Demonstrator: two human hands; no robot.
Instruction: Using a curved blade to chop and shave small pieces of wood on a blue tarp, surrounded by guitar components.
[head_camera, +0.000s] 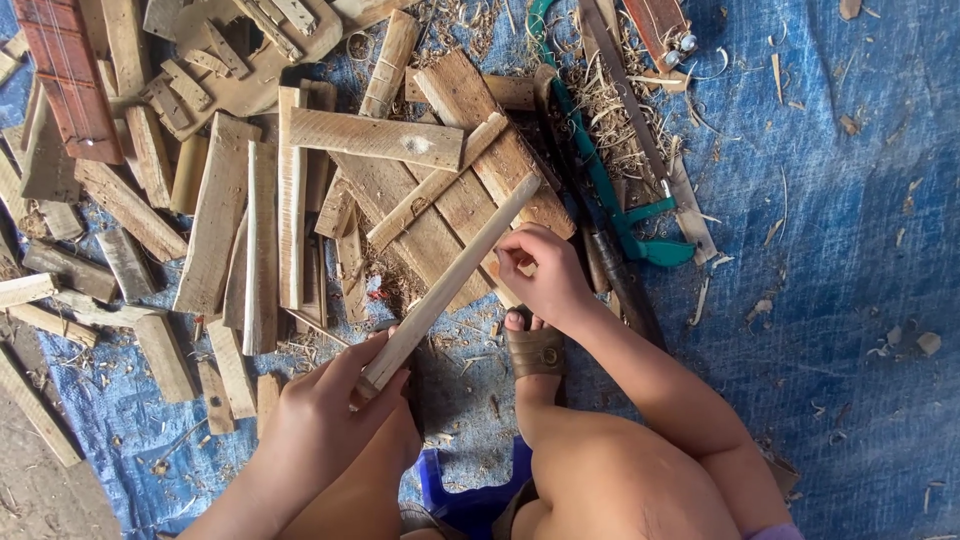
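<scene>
Blue tarp (850, 300); wooden stick (450, 285) diagonal, lower-left to upper-right; left hand (320, 415) grips lower end; right hand (540, 275) pinched beside it.

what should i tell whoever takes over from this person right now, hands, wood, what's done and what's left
Left hand: gripping the near end of the long wooden stick.
Right hand: fingers pinched at the stick's side, further up; whether it holds a small tool is unclear.
Stick: slanting up to the right, its far end over the pile of wood offcuts on the blue tarp.
Green-framed saw: lying unused, right of the pile.
Done: shavings are scattered around.
Left: the stick is in hand, not set down.
</scene>
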